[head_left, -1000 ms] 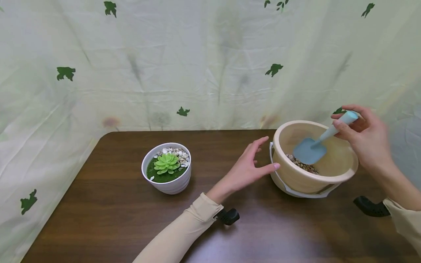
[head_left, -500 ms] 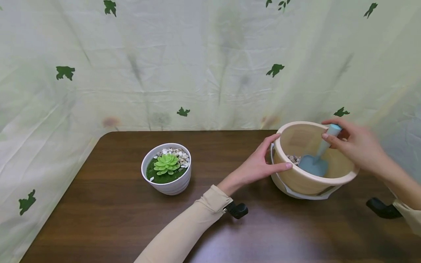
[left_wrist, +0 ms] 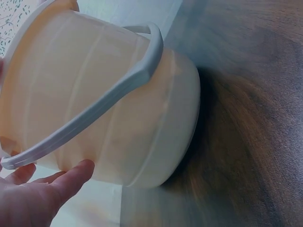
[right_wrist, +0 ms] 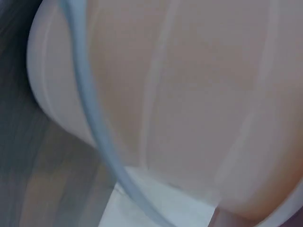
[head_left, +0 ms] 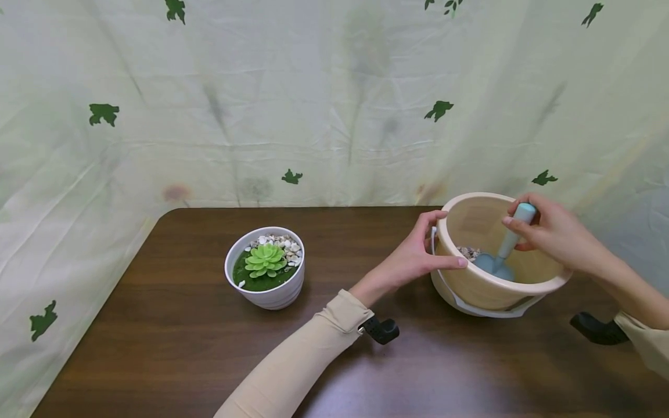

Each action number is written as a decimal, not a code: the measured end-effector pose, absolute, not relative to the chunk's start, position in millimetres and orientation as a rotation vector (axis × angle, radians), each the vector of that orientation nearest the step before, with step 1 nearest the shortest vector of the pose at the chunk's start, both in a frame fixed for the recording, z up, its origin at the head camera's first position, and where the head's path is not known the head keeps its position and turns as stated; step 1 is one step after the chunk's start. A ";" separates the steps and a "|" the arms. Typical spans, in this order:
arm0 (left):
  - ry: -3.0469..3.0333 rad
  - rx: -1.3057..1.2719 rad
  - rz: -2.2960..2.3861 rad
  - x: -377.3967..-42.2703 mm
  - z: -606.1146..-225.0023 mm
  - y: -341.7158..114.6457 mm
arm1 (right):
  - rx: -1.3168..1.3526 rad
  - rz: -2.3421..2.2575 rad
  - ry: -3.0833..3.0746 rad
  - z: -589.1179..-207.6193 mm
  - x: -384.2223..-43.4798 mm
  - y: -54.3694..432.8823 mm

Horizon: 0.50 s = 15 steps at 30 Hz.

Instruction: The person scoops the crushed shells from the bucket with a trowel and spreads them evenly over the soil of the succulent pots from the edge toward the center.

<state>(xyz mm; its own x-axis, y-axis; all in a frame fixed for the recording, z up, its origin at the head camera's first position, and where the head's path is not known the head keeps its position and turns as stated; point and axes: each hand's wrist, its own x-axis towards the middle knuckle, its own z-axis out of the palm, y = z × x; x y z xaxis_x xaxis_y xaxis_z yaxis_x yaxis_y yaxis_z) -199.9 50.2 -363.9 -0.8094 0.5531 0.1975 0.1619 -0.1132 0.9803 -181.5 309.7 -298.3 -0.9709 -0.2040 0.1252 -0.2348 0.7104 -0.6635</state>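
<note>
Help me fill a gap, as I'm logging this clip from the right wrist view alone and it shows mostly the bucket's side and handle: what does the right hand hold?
Observer: The right hand holds a blue scoop by its handle, with the blade down inside the cream bucket.
Operator: Where is the left hand?
Observer: It touches the bucket's rim on the person's left, across from the right hand.
Operator: What else stands on the table?
Observer: A white pot with a green plant in it, to the left of the bucket.
</note>
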 end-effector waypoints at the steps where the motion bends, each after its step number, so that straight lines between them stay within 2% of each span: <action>1: 1.877 0.791 2.003 -200.0 -364.2 50.1 | 0.355 1.137 -2.869 -297.9 -181.4 308.8; 8: 1.874 0.793 1.985 -200.2 -367.0 50.7 | 0.333 1.321 -2.842 -300.5 -186.4 301.6; 15: 1.864 0.798 1.989 -200.6 -368.3 50.9 | 0.200 1.583 -2.782 -305.4 -198.2 294.2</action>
<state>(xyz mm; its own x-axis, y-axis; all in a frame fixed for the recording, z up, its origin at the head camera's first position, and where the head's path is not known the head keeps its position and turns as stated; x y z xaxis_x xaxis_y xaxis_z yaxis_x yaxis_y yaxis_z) -200.6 50.9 -368.3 -0.8007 0.5682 0.1898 0.1528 -0.1127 0.9818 -198.2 294.2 -305.4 -0.9900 -0.1407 0.0045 -0.0758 0.5056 -0.8594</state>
